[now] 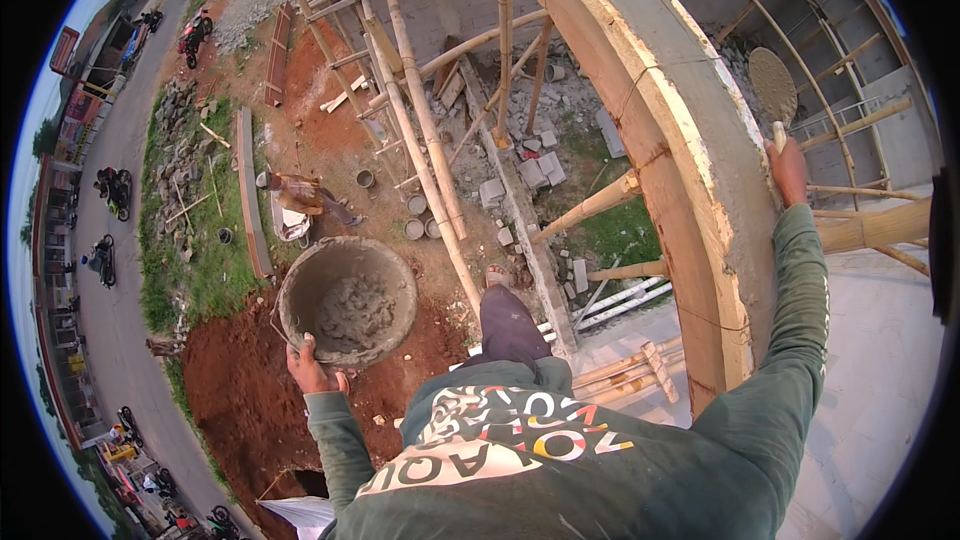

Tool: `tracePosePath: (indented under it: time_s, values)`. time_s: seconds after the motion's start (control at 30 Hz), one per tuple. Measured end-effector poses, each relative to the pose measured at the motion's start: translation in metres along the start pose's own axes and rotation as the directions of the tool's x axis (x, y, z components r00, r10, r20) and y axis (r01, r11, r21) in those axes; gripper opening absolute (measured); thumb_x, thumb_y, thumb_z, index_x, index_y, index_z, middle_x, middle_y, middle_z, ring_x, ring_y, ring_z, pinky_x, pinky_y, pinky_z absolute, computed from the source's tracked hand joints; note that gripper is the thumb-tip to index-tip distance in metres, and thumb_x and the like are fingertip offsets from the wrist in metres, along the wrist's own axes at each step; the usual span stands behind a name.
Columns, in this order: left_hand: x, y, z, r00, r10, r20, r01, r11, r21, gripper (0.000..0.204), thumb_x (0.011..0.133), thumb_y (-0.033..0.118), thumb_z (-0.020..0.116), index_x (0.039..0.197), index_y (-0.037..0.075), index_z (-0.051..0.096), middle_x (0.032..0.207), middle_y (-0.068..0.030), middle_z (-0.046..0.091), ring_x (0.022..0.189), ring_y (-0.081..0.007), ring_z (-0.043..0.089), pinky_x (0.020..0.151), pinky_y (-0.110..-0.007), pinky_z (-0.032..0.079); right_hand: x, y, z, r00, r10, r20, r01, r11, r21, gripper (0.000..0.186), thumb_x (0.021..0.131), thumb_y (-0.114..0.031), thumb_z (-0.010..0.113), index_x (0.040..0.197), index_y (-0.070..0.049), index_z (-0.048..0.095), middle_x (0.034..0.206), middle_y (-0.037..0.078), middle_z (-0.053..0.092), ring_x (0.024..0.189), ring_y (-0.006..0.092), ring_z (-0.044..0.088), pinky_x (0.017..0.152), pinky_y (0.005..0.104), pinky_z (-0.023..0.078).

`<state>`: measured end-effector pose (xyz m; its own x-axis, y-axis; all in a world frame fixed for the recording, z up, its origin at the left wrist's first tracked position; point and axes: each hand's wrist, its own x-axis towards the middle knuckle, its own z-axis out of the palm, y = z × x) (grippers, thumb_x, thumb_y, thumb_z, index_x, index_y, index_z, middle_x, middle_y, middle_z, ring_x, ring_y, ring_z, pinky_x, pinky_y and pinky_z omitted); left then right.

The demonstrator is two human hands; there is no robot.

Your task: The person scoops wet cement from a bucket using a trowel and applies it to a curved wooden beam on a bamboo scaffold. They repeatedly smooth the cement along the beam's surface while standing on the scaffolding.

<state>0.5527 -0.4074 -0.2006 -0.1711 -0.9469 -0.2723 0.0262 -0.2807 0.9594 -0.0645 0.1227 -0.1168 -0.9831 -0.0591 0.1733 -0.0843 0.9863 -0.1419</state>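
Note:
My left hand (312,368) is closed at the near-left edge of a round mortar bucket (408,275), where its thin wire handle runs. Wet grey mortar (350,312) lies lumpy inside the bucket, which hangs high over the ground. At the right, my right hand (788,168) grips the pale handle of a trowel (772,88). Its rounded blade is coated with grey mortar. That hand is beside the curved concrete beam (690,50), edged by a wooden formwork board (620,75) tied with wire.
Bamboo scaffold poles (425,120) rise ahead, and more cross on the right. One of my feet (497,275) shows high above the ground. Below are a person (300,195), several small buckets (416,205), concrete blocks (540,170) and red soil (235,365). A road (120,310) with motorbikes runs along the left.

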Motion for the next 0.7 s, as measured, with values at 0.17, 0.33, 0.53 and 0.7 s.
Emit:
tracePosePath:
  time_s: [0.17, 0.33, 0.53, 0.7]
  values:
    - [0.056, 0.03, 0.028, 0.975, 0.185, 0.123, -0.191, 0.981, 0.039, 0.028, 0.088, 0.006, 0.058, 0.115, -0.002, 0.057, 0.105, -0.0059, 0.063, 0.091, -0.015, 0.059, 0.082, -0.03, 0.047, -0.003, 0.001, -0.004, 0.999, 0.034, -0.01, -0.034, 0.999, -0.006, 0.048, 0.089, -0.041, 0.059, 0.108, 0.002, 0.052, 0.102, 0.031, 0.061, 0.099, 0.0484, 0.057, 0.083, 0.0512, 0.044]
    - [0.183, 0.037, 0.083, 0.965, 0.158, 0.21, -0.18, 0.98, 0.09, 0.023, 0.085, 0.005, 0.058, 0.108, 0.0, 0.059, 0.095, -0.0036, 0.062, 0.082, -0.0126, 0.058, 0.073, -0.029, 0.048, -0.009, 0.017, 0.001, 1.0, 0.008, -0.016, -0.006, 0.995, 0.101, 0.039, 0.093, -0.03, 0.055, 0.117, 0.001, 0.051, 0.107, 0.029, 0.06, 0.103, 0.0468, 0.055, 0.086, 0.0466, 0.043]
    - [0.396, 0.023, 0.213, 0.985, -0.008, 0.173, -0.047, 0.95, 0.307, 0.027, 0.08, 0.004, 0.06, 0.106, -0.002, 0.061, 0.095, -0.0026, 0.062, 0.084, -0.0116, 0.055, 0.076, -0.027, 0.045, -0.03, 0.027, 0.003, 0.98, 0.188, -0.064, -0.184, 0.981, 0.065, 0.046, 0.096, -0.022, 0.051, 0.135, 0.0, 0.04, 0.12, 0.025, 0.056, 0.109, 0.0383, 0.054, 0.093, 0.0416, 0.041]
    - [0.512, 0.038, 0.327, 0.945, 0.056, 0.323, -0.13, 0.969, 0.212, 0.032, 0.083, 0.006, 0.063, 0.113, -0.002, 0.058, 0.104, -0.0051, 0.061, 0.088, -0.0128, 0.057, 0.08, -0.027, 0.046, -0.044, 0.021, -0.002, 0.96, 0.258, -0.107, -0.264, 0.964, -0.043, 0.045, 0.098, -0.025, 0.047, 0.136, -0.002, 0.039, 0.122, 0.024, 0.054, 0.111, 0.0371, 0.053, 0.094, 0.0408, 0.04]
